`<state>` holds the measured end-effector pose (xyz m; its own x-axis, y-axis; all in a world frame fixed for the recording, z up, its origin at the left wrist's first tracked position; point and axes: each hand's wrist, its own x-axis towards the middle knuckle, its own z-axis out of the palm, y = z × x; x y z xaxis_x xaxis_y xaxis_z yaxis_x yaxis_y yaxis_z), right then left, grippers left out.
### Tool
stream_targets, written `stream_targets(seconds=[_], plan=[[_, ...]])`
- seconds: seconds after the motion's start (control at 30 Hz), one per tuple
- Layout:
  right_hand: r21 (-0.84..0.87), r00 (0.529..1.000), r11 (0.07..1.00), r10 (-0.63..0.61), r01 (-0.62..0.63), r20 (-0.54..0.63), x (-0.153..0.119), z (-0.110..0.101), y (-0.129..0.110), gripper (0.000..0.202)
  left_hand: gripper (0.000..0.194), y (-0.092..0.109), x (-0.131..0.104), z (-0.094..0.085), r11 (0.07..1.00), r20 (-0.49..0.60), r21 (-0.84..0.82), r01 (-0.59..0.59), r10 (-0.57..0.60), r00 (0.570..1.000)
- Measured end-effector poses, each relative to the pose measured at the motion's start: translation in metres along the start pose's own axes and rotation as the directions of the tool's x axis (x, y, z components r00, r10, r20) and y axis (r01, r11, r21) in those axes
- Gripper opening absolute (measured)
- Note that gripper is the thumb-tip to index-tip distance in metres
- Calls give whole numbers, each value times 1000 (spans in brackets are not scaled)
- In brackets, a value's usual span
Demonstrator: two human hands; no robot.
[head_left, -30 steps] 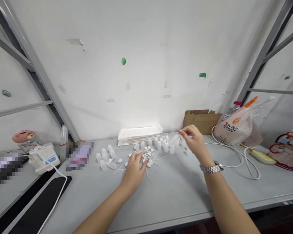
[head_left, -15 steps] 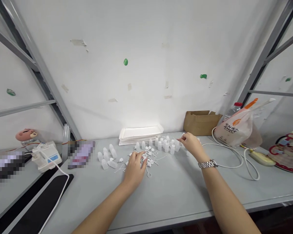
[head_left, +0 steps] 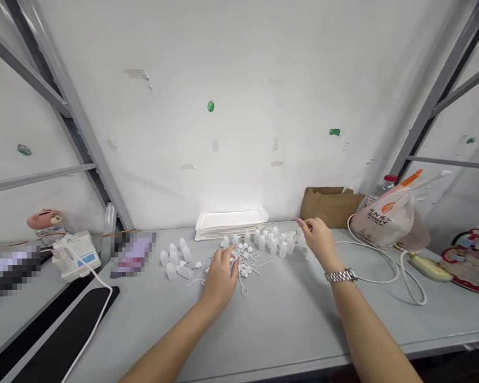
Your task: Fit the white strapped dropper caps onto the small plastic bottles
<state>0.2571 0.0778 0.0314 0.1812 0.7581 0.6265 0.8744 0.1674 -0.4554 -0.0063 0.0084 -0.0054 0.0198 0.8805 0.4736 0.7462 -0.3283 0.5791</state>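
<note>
White loose caps point(head_left: 245, 261) crowd the fingertips of the left hand point(head_left: 220, 274), its thumb and forefinger parted in a loose curve just in front of the tray stack point(head_left: 231, 218); whether anything sits beneath the fingers cannot be told. The right hand point(head_left: 318, 242), a metal watch point(head_left: 340, 275) at its wrist, is raised to the right of the tray stack, thumb and forefinger drawn into a narrow pinch. Too little shows to tell whether a small piece is held there.

Between the two hands, in front of the tray stack's right end and beyond it, stand small translucent bottles point(head_left: 273, 245), most apparently with tops on. Another group of bottles point(head_left: 173, 258), left of the tray stack, looks bare, with one lying on its side point(head_left: 184, 272). Judged by those two groups and the caps left loose, the work appears partway along, though the fit of each top is too small to confirm.

Farther right of the tray stack sit a cardboard box point(head_left: 329, 208) and a plastic bag point(head_left: 387, 219); all rest on a grey table point(head_left: 287, 324).
</note>
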Motion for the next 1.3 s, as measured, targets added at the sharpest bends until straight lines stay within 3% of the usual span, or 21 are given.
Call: stream_targets(seconds=[0.17, 0.33, 0.43, 0.53, 0.67, 0.8, 0.97, 1.1, 1.17, 1.3], plan=[[54, 977, 997, -45, 57, -208, -1, -7, -10, 47, 34, -18, 13, -7, 999, -137, -34, -3, -2, 991], [121, 966, 983, -108, 139, -234, -8, -6, -27, 41, 33, -26, 17, -10, 998, -123, -2, 59, -59, 991], [178, 979, 972, -128, 155, -158, -15, -1, -38, 39, 31, -20, 14, -11, 996, -49, 69, 53, -50, 998], [178, 976, 960, -218, 218, -15, -23, 5, -49, 39, 28, -14, 13, -13, 992, -47, 122, 32, -26, 999], [162, 907, 930, -360, 330, 219, -31, 14, -57, 37, 26, -11, 13, -13, 969, -3, 239, 67, -68, 998], [203, 857, 915, -399, 348, 327, -39, 22, -63, 29, 24, -4, 11, -18, 907, 60, 417, 67, -101, 993], [354, 735, 863, -496, 361, 463, -55, 28, -75, 19, 31, -2, 9, -41, 664, -29, 715, 220, -286, 958], [454, 633, 820, -564, 350, 531, -66, 33, -83, 13, 32, -15, 8, -49, 594, 17, 761, 261, -421, 907], [456, 611, 820, -566, 346, 554, -69, 35, -84, 11, 31, -22, 8, -47, 593, 50, 765, 249, -441, 896], [441, 616, 829, -554, 345, 560, -72, 39, -84, 9, 29, -26, 7, -41, 593, 90, 775, 219, -447, 890]])
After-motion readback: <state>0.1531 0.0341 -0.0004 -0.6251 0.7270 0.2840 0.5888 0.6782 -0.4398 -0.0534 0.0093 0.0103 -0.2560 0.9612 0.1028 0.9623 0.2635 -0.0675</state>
